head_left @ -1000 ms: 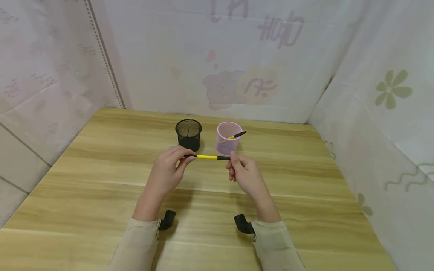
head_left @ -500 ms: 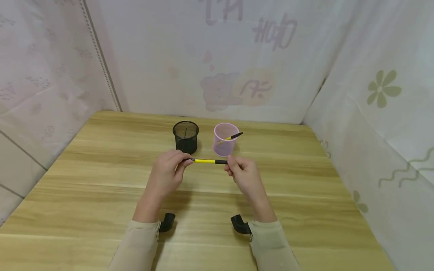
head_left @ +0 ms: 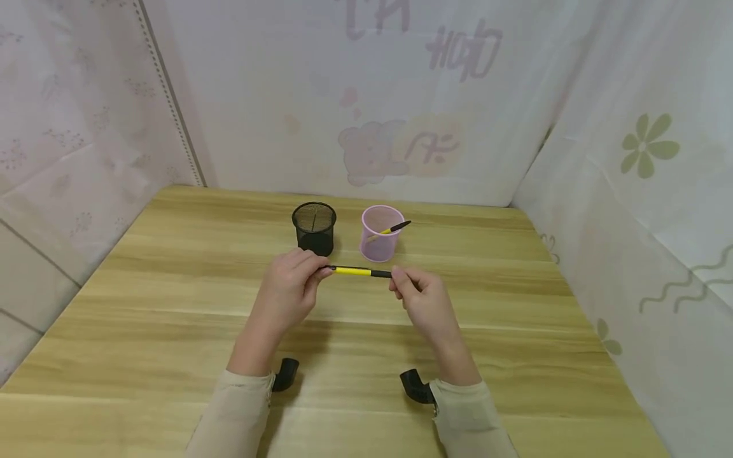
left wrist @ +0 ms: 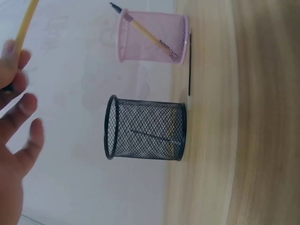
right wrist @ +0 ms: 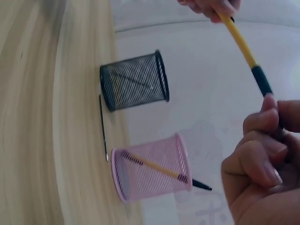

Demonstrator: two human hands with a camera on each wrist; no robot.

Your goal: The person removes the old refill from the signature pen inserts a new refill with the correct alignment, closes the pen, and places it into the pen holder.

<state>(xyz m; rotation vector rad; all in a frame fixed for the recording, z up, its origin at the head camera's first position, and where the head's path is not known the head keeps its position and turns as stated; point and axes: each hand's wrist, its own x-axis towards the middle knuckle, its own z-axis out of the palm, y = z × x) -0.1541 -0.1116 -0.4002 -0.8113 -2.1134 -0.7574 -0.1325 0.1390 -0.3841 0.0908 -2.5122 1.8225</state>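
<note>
A yellow pen [head_left: 353,271] with dark ends is held nearly level above the table. My left hand [head_left: 288,284] pinches its left end between thumb and fingers. At the other end, my right hand [head_left: 425,299] grips the dark section, its other fingers curled in. Fingers cover both tips. Behind the hands stand a black mesh pen cup [head_left: 315,236] and a pink mesh pen cup [head_left: 380,245], both upright. Another yellow and black pen [head_left: 399,226] leans inside the pink cup, its dark end above the rim. A thin line inside the black cup is unclear.
A thin black stick [right wrist: 103,126] with a white tip lies on the wooden table [head_left: 172,267] along the front of the cups. Black curved pieces [head_left: 286,374] protrude from both sleeves. Printed curtains [head_left: 258,95] enclose the back and sides.
The pen and both hands have shifted slightly right over the last half second, and the pen's right end dips a little. Both hands keep hold of it; the cups stay put.
</note>
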